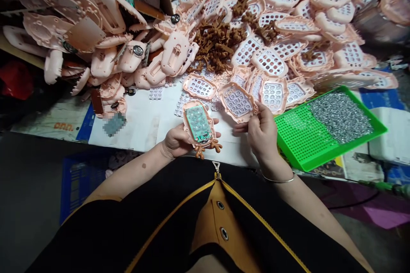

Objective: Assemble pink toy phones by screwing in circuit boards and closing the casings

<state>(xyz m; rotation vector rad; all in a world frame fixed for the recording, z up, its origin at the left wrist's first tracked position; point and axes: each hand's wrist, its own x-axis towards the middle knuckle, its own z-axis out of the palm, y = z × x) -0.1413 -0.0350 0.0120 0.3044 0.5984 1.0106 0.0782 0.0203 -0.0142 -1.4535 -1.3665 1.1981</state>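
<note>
My left hand point(177, 140) is closed around a pink plastic shell half point(185, 124) with a green circuit board point(199, 123) lying in it. Two brown antler-shaped pieces point(200, 152) stick out at the shell's near end. In my right hand point(263, 131), gripped by its edge, is a pink shell half with a pale keypad point(237, 101), its inner side facing up. The two halves are held apart, side by side above the white work surface point(144, 130). Just beyond them lie more pink keypad shells point(200, 86).
A green perforated tray point(297, 136) holding many small metal screws point(342, 115) stands at the right. Brown antler pieces point(218, 42) are heaped at the back, among piled keypad shells point(270, 60). Pink back shells point(174, 53) crowd the left. A blue crate point(72, 183) sits below the table edge.
</note>
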